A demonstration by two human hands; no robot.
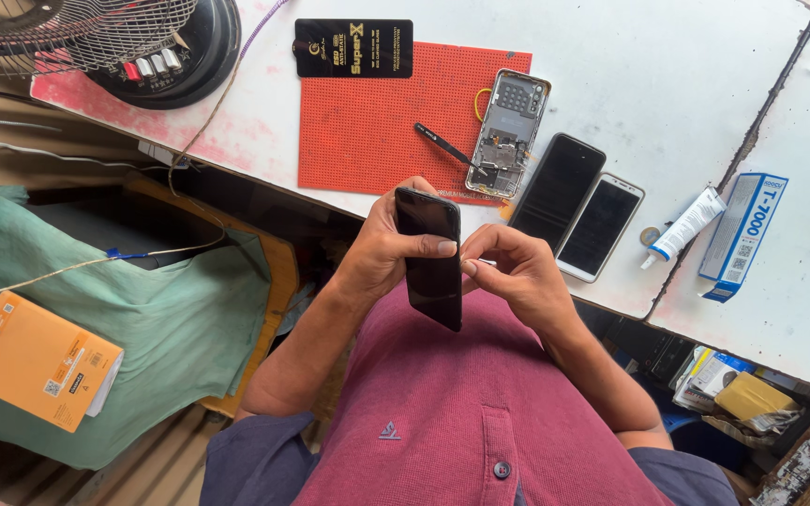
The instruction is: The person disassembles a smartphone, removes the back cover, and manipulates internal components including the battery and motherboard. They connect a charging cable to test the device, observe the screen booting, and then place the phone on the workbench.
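Black and glossy, the phone (431, 258) stands upright over the person's lap, clasped by the left hand (382, 248) with its thumb across the screen, while the right hand (510, 272) pinches at its right edge, near the white table (667, 75).

Both forearms are raised before the chest. The left hand (382, 248) is curled closed, thumb across. The right hand (513, 272) is pinched beside it.

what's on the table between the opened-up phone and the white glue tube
Two phones lie side by side there in the head view: a black one beside the opened phone, then a white-framed one nearer the tube.
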